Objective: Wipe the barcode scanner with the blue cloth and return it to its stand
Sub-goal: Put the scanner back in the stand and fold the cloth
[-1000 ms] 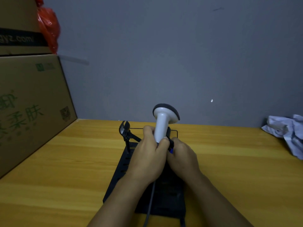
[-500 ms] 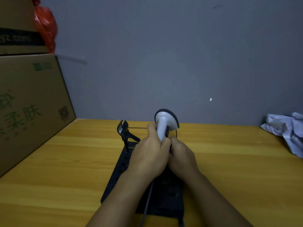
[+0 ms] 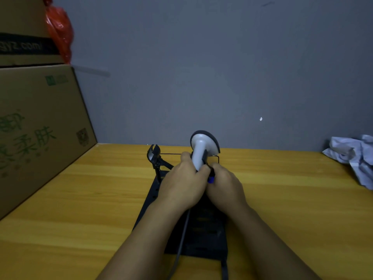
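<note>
The barcode scanner (image 3: 198, 150) is white with a dark head and stands upright above the black stand base (image 3: 203, 235). My left hand (image 3: 181, 184) is wrapped around its handle from the left. Pressed against the handle's lower right side is my right hand (image 3: 226, 188), its fingers closed there. A small blue part (image 3: 211, 179) shows between the two hands. The stand's black clamp holder (image 3: 154, 156) rises at the base's far left, with nothing in it. A crumpled pale blue cloth (image 3: 355, 156) lies at the table's far right, away from both hands.
A grey cable (image 3: 181, 245) runs from under my hands toward me over the base. Stacked cardboard boxes (image 3: 36, 128) line the left side, with a red plastic bag (image 3: 58, 31) on top. A grey wall closes the back of the wooden table (image 3: 90, 199).
The scanner dipped a little half a second ago and has come back up. The small blue part between my hands shows again. Both hands stay on the handle.
</note>
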